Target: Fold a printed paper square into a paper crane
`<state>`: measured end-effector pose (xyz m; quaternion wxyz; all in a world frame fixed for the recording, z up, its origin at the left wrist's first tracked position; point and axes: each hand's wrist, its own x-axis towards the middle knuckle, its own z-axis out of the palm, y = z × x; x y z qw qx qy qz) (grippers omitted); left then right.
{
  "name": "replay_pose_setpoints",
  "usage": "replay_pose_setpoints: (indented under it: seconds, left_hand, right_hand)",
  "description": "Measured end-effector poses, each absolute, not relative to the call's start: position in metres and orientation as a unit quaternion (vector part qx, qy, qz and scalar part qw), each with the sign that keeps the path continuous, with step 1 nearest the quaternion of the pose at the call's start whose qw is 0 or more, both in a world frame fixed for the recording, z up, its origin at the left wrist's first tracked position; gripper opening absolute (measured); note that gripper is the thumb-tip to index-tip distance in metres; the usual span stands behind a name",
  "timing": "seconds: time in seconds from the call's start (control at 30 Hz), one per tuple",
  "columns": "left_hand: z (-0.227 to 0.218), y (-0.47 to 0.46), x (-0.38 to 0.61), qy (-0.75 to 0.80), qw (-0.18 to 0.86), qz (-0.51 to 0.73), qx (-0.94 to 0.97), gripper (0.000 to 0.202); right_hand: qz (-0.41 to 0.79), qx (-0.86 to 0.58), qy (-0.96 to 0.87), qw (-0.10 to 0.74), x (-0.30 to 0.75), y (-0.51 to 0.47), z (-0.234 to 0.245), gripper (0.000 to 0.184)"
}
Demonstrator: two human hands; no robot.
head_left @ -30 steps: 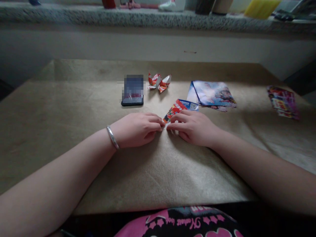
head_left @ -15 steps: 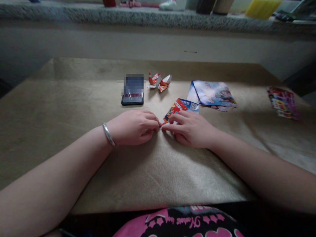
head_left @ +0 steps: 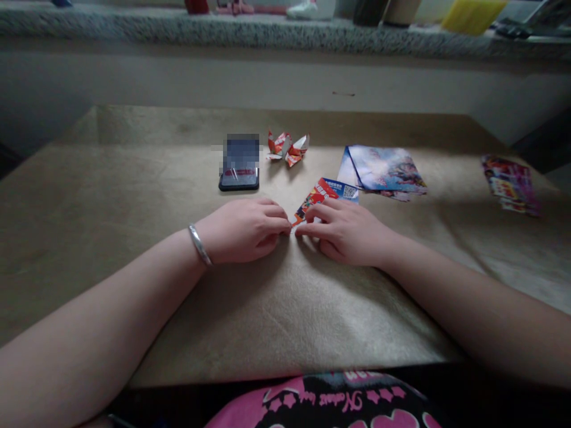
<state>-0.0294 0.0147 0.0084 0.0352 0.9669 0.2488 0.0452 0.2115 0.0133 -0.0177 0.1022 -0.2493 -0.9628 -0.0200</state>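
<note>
My left hand [head_left: 243, 230], with a silver bangle on its wrist, and my right hand [head_left: 345, 232] meet at the middle of the tan table [head_left: 134, 196]. Both pinch the near corner of a printed red and blue paper sheet [head_left: 323, 193], which lies flat and sticks out beyond my right fingers. Fingertips of both hands press together at that corner; most of the sheet's near part is hidden under my right hand.
A dark phone [head_left: 239, 163] lies beyond my left hand. A folded red and white paper figure [head_left: 288, 147] sits beside it. Several blue printed sheets [head_left: 386, 169] are stacked further right, and a purple leaflet [head_left: 511, 183] lies near the right edge. A stone ledge [head_left: 267, 30] runs behind.
Both hands have shifted slightly away from me and a little left, still pinching the paper's corner. Nothing else on the table moved.
</note>
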Motion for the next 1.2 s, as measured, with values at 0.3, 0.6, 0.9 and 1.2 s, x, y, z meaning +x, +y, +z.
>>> replay_pose_setpoints:
  seconds: [0.3, 0.6, 0.9, 1.2]
  left_hand:
    - [0.01, 0.013, -0.026, 0.241, 0.018, 0.033, 0.97, 0.03]
    - [0.011, 0.017, -0.034, 0.244, 0.08, 0.038, 0.966, 0.027]
    - [0.012, 0.018, -0.034, 0.244, 0.099, 0.048, 0.963, 0.023]
    - [0.009, 0.02, -0.036, 0.245, 0.095, 0.062, 0.963, 0.024]
  right_hand:
    - [-0.018, -0.244, -0.963, 0.111, 0.212, 0.014, -0.019, 0.039]
    - [-0.007, -0.248, -0.962, 0.114, 0.213, 0.013, -0.019, 0.038]
    - [-0.012, -0.238, -0.965, 0.105, 0.212, 0.014, -0.019, 0.043]
    - [-0.016, -0.242, -0.965, 0.099, 0.209, 0.013, -0.017, 0.04]
